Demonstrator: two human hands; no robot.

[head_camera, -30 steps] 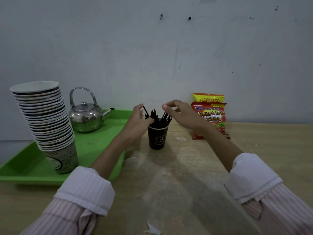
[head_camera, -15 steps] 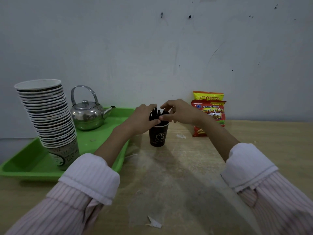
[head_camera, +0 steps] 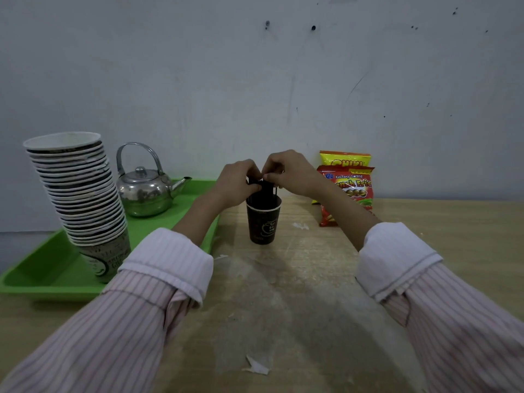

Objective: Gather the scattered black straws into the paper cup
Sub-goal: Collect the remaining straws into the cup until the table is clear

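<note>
Standing upright on the wooden table (head_camera: 312, 293), dark paper cup (head_camera: 263, 221) with pale rim, just right of the green tray (head_camera: 42, 275). Inside the cup: bundle of black straws (head_camera: 262, 192), near vertical, tops poking above the rim and mostly hidden behind the fingers. Left hand (head_camera: 236, 182) curled around the left side of the straw tops, fingers bent and pressed against them. Right hand (head_camera: 289, 173) arched over from the right, thumb and forefinger pinched together on the straw tips, touching the left hand's fingertips. Both hands closed on the same bundle directly above the cup mouth; neither touching the cup wall as far as can be told. Cannot count the straws. Rolled white cuffs and pink striped sleeves on both forearms.

On the tray: tall leaning stack of paper cups (head_camera: 79, 194) at the near left, and behind it a shiny metal kettle (head_camera: 146, 188) with spout pointing right toward the left forearm. Right of the hands, against the grey wall (head_camera: 255, 80): 2 snack bags (head_camera: 347, 188), the red one in front of the yellow, partly covered by the right forearm. Scraps of white paper (head_camera: 256, 367) on the table near the bottom edge, well apart from the cup.
</note>
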